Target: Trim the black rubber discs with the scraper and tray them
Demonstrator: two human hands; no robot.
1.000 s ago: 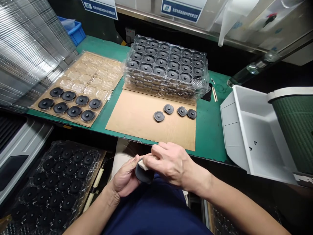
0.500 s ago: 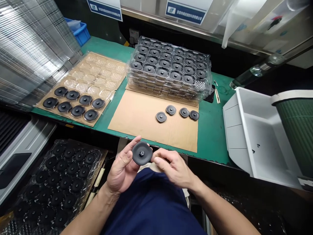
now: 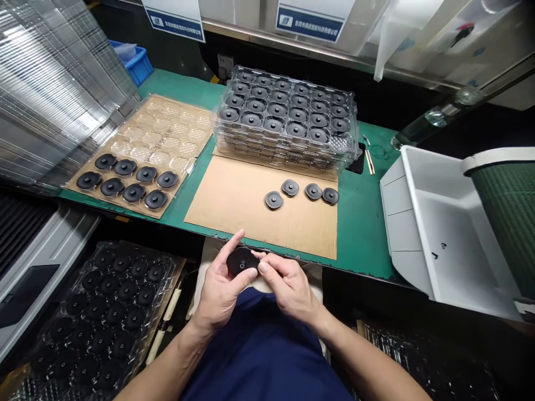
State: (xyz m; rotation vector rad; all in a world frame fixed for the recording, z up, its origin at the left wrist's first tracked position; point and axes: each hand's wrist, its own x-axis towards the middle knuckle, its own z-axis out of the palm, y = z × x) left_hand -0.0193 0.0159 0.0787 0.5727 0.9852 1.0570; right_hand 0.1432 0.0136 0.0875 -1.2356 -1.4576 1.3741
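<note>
- Your left hand (image 3: 221,289) is clamped on a black dished disc (image 3: 238,259): thumb over the near edge, index finger stretched out past the far side.
- Your right hand (image 3: 290,287) has thumb and fingertips together at that disc's right rim — can't tell if anything is pinched between them.
- Disc is above your lap, just off the near edge of the green tabletop (image 3: 361,234), hub facing up toward you.
- Ahead of you, a cardboard sheet (image 3: 229,192) carries four loose black discs (image 3: 273,199); the right-hand two lie just beside each other.
- Behind those, a stack of clear blister trays (image 3: 276,147), top one holding rows of discs.
- To your left, a single clear tray (image 3: 167,133) on cardboard — eight discs in its two near rows.
- To your right, a light gray bin (image 3: 399,195) with small dark bits inside.
- Below the tabletop, left: another disc-filled tray (image 3: 106,298).
</note>
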